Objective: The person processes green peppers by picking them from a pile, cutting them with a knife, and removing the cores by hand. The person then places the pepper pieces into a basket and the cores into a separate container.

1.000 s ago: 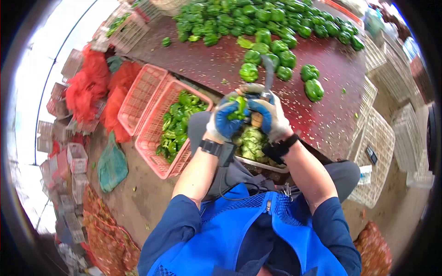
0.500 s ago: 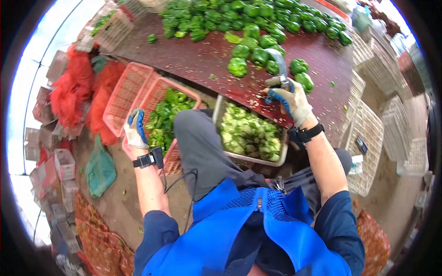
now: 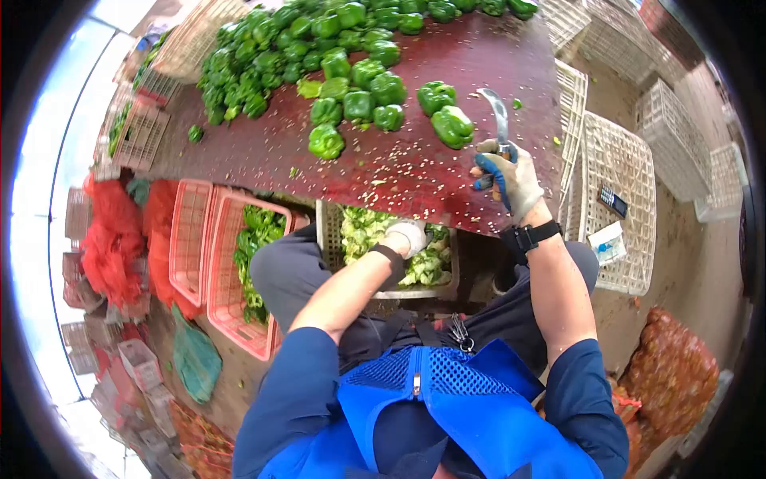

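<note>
This looks like a produce sorting or packing area, perhaps in a wholesale market or storeroom. Beyond and left of the right hand (image 3: pixel 511 177)'s grip on a curved knife (image 3: pixel 499 116), green peppers (image 3: pixel 295 49) lie heaped in bulk on a broad dark-red table (image 3: pixel 383 172) strewn with pale seeds and scraps. Right of the grip, pale slatted crates (image 3: pixel 673 136) stand about on a bare, dirty floor (image 3: pixel 678 259). Well left of it are pink crates (image 3: pixel 239 209) and red mesh sacking (image 3: pixel 108 231); nearer the body, to its right, sits a filled net sack (image 3: pixel 670 369).
</note>
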Demonstrator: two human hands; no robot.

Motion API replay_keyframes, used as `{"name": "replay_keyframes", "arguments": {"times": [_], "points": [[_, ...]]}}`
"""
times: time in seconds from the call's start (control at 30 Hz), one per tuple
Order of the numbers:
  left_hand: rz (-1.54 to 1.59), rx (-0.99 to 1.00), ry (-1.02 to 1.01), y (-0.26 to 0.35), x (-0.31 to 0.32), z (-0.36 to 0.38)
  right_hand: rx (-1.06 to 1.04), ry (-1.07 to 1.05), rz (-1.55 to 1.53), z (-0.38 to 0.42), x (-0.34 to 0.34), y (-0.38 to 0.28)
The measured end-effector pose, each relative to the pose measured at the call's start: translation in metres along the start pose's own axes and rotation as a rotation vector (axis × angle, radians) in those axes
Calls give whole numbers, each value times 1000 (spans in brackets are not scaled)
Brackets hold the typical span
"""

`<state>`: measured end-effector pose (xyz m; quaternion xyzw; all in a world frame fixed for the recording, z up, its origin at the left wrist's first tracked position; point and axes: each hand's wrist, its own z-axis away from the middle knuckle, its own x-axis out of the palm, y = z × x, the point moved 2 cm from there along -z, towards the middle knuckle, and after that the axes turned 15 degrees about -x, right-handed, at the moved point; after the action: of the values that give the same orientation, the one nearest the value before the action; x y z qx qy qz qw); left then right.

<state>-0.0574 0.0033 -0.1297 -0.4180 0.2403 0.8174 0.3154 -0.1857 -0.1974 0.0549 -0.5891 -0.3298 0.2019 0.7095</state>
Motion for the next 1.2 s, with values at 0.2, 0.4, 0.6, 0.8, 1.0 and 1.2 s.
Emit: {"name": "replay_keyframes", "arguments": {"times": [0.2,0.4,0.6,0.8,1.0,1.2], "points": [[-36,96,532,-10,57,-43,-81,2,-47,-2,-12,-9],[75,135,-130,-18,-38,36,-65,21,20,-4,-3,-13],[322,261,111,-76,-130,114,-32,20,13,-6,5,-6],[746,-136,595,-222,-212,176,-48,115,74,-13,-5,11],[230,-327,387,-252,-233,138,-44,246,34,-21,-18,22],[587,-79,391,-38,-231,43,-37,226,51,-24,-20,34]]}}
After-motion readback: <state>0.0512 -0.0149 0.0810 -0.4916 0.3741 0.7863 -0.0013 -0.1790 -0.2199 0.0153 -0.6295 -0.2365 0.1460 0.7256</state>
